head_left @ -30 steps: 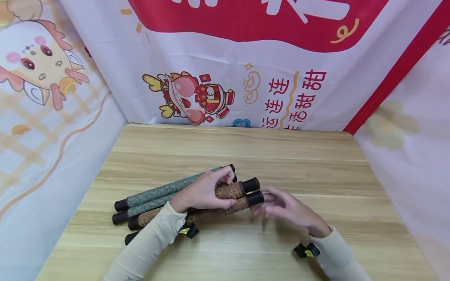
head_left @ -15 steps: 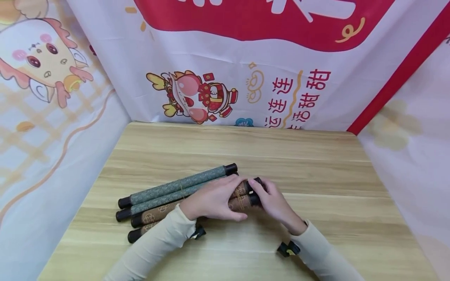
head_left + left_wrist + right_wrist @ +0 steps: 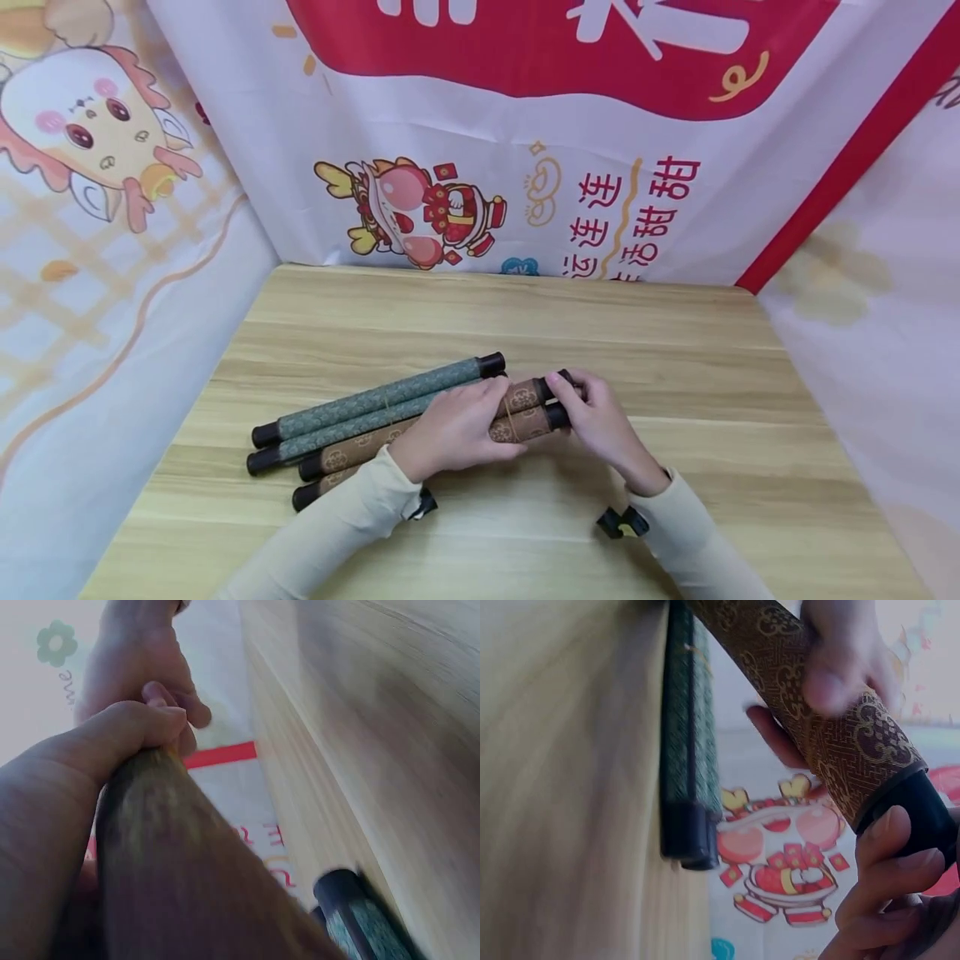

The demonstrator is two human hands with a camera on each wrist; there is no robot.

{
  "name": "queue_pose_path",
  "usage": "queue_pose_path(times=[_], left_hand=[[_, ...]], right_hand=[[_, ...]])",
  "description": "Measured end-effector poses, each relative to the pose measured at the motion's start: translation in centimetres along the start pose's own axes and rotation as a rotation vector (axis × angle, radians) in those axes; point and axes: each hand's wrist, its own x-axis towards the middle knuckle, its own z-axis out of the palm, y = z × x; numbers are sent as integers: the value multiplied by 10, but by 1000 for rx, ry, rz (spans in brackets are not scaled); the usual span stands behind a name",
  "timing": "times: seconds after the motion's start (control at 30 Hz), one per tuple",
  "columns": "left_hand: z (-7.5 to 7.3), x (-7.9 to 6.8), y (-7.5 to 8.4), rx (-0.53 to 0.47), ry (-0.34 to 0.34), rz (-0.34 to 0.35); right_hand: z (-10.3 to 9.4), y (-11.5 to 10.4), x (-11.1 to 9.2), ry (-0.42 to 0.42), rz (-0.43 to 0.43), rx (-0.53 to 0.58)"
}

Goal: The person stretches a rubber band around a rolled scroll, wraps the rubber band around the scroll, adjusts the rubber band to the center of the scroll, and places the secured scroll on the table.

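Two brown scrolls with gold patterns and black end knobs lie side by side, a thin band round them near the right end. My left hand grips them from above, right of their middle. At their right end my right hand holds the black knobs, thumb on top. In the right wrist view its curled fingers are on a black knob, and the brown scroll stands tilted off the table at this end. The left wrist view shows the brown scroll large and blurred under my left hand.
Two green patterned scrolls with black ends lie just behind the brown ones on the wooden table, with a thin band round them. A printed cloth stands along the back edge, with more cloth at both sides.
My right hand has come in from the right and taken hold of the brown scrolls' right ends. The brown scrolls have shifted a little to the right; the green ones lie about as before.
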Motion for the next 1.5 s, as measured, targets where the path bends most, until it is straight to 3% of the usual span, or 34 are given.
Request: queue_pose_path(times=[0.13, 0.3, 0.47, 0.67, 0.8, 1.0, 1.13, 1.23, 1.4, 1.5], left_hand=[[-3, -3, -1, -25, -7, -19], [-7, 10, 13, -11, 42, 13], [-2, 19, 21, 13, 69, 23], [3, -2, -2, -25, 5, -77], [0, -9, -10, -22, -33, -81], [-9, 9, 13, -19, -1, -22], [-3, 21, 24, 0, 60, 23], [2, 19, 19, 0, 70, -5], [8, -2, -3, -15, 27, -101], [8, -10, -12, -31, -2, -116]], right_hand=[[-6, 0, 1, 27, -23, 5], [-4, -5, 1, 45, -45, 18], [-4, -9, 1, 34, -49, 23], [-22, -6, 1, 59, -32, 19], [-33, -1, 3, 80, -46, 6], [-21, 0, 4, 81, -67, 13], [-16, -2, 4, 62, -75, 24], [-18, -3, 5, 55, -72, 31], [-30, -2, 9, 89, -64, 29], [-35, 0, 9, 98, -61, 20]])
